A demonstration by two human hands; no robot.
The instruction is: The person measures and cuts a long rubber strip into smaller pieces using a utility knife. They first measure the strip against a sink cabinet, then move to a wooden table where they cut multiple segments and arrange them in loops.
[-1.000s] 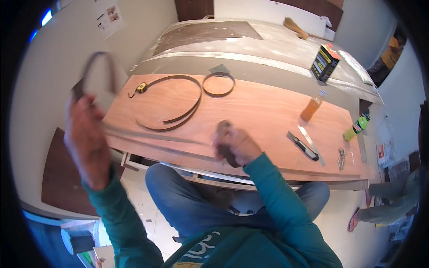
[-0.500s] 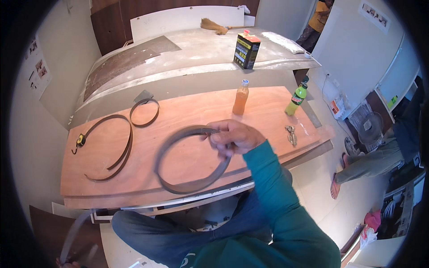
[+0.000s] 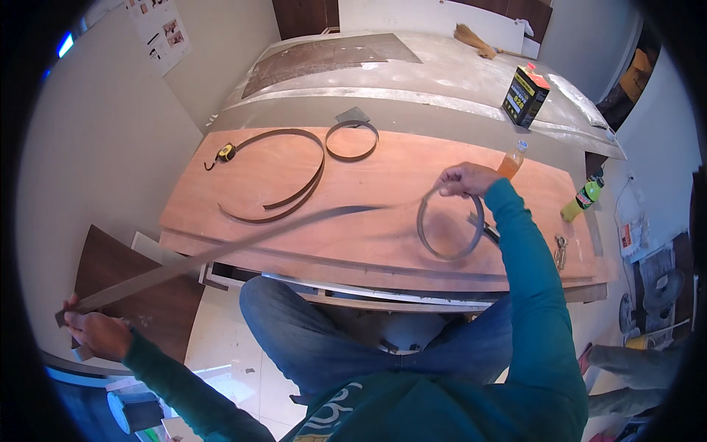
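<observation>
A long grey-brown edging strip (image 3: 243, 234) stretches across the reddish wooden board (image 3: 383, 177). My left hand (image 3: 96, 331) grips its free end low at the far left, off the board. My right hand (image 3: 465, 179) holds the other end, where the strip curls into a loop (image 3: 449, 225) above the board's right part. Two more strip pieces lie on the board: a large open curl (image 3: 294, 177) and a small ring (image 3: 352, 140).
A yellow tape measure (image 3: 225, 152) lies at the board's left end. An orange bottle (image 3: 512, 158), a green bottle (image 3: 580, 200), scissors (image 3: 561, 250) and a black-yellow can (image 3: 526, 96) stand to the right. A dark panel (image 3: 125, 280) leans below left. Another person sits at lower right.
My left hand has pulled the strip's end out far to the lower left, so the big coil has unrolled into a long straight run. My right hand holds a smaller loop.
</observation>
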